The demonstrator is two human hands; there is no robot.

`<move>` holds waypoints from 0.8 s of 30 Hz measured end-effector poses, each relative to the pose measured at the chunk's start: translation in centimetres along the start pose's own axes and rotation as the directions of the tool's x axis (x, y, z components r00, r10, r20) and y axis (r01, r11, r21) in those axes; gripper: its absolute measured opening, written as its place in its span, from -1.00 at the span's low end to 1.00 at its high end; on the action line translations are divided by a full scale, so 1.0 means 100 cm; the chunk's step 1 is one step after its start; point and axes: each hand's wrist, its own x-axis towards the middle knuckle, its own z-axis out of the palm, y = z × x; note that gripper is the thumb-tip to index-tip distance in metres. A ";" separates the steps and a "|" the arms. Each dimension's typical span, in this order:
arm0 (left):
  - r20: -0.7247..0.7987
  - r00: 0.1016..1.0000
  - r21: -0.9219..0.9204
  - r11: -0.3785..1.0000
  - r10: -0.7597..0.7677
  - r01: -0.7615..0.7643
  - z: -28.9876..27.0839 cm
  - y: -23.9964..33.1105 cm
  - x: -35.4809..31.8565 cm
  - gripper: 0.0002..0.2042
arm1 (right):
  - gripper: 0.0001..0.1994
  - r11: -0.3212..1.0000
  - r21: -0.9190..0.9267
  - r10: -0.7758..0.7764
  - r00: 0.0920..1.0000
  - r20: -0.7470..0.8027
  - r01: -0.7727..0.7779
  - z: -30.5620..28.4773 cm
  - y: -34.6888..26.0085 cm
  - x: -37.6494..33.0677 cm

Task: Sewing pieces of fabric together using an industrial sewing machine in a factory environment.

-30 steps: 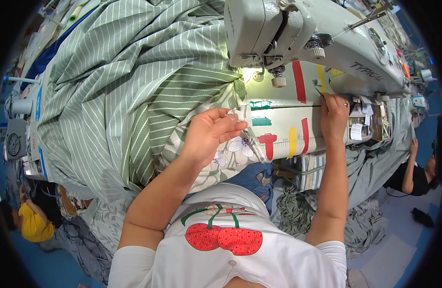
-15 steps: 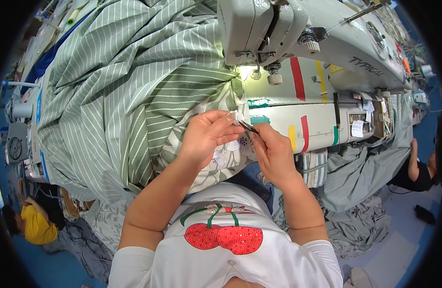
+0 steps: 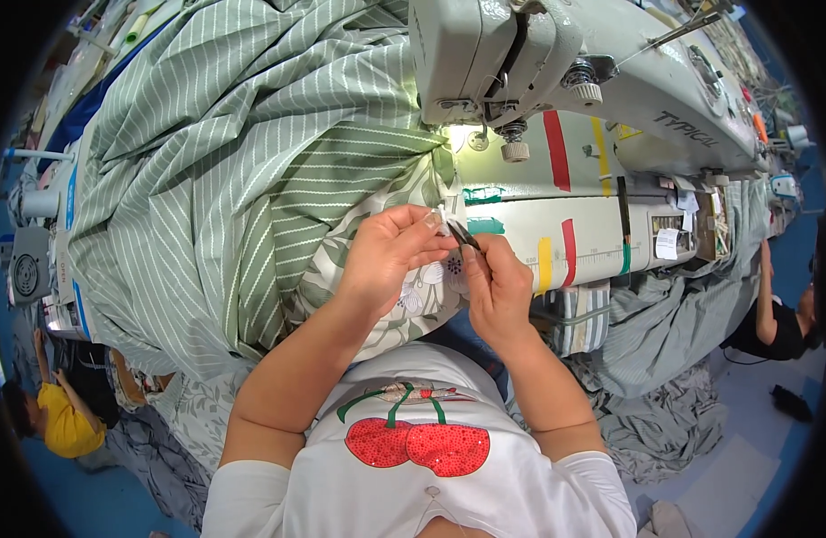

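Just in front of the sewing machine [image 3: 601, 67], my left hand [image 3: 377, 260] pinches a small white scrap [image 3: 443, 216] between thumb and fingers. Its exact kind is too small to make out. My right hand [image 3: 501, 291] is closed around small dark thread snips [image 3: 462, 235], whose two thin blades point at the scrap by my left fingertips. Beneath both hands lies a white fabric with leaves and flowers [image 3: 413, 300]. It meets a green fabric with white stripes [image 3: 341, 175], which runs up to the lit needle area; the presser foot itself is hard to see.
Striped cloth [image 3: 171, 206] is heaped over the left of the table. The machine bed [image 3: 511, 211] carries red, yellow and green tape. A small tray [image 3: 719, 229] sits at its right. More cloth [image 3: 664, 332] hangs at right. One person [image 3: 68, 417] is at far left, another [image 3: 776, 323] at far right.
My right hand has turned and shifted slightly, so the snips point more steeply upward at the white scrap. My left hand stays nearly in place.
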 end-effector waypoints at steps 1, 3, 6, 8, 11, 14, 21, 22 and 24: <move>-0.001 1.000 0.011 1.000 -0.001 0.001 0.001 0.000 0.001 -0.84 | -0.95 0.999 0.018 -0.041 0.995 -0.086 0.043 0.004 0.000 -0.001; 0.008 1.000 0.009 1.000 0.008 -0.008 0.005 0.000 0.001 -0.84 | -0.95 0.990 0.126 0.078 0.983 -0.164 -0.057 0.010 -0.001 -0.004; 0.005 1.000 0.001 1.000 -0.015 0.015 0.011 0.000 0.000 -0.85 | -0.93 0.892 0.428 0.336 0.850 -0.406 -0.148 -0.005 0.005 -0.002; -0.008 0.999 0.001 0.999 -0.039 0.039 0.010 0.002 -0.003 -0.86 | -0.92 0.931 0.347 0.293 0.792 -0.535 -0.109 -0.033 0.021 0.009; 0.004 0.999 0.005 0.999 -0.039 0.039 0.003 0.006 -0.004 -0.86 | -0.86 0.921 -0.262 0.136 0.870 -0.475 -0.287 -0.097 0.045 0.015; 0.015 1.000 -0.009 1.000 -0.004 0.005 -0.005 0.006 -0.004 -0.87 | -0.79 0.476 -0.832 -0.091 0.925 -0.369 -0.286 -0.150 0.072 0.021; 0.020 1.000 -0.009 1.000 0.009 -0.008 -0.009 0.002 -0.002 -0.88 | -0.73 0.382 -0.915 0.100 0.990 -0.096 -0.127 -0.203 0.124 0.054; 0.033 0.999 -0.012 1.000 0.015 -0.015 -0.009 0.002 -0.003 -0.88 | -0.74 0.380 -0.925 0.017 1.000 -0.021 -0.026 -0.208 0.131 0.060; 0.023 1.000 -0.009 1.000 0.011 -0.011 -0.009 0.001 -0.004 -0.88 | -0.75 0.364 -0.931 -0.029 0.999 -0.042 -0.029 -0.215 0.141 0.071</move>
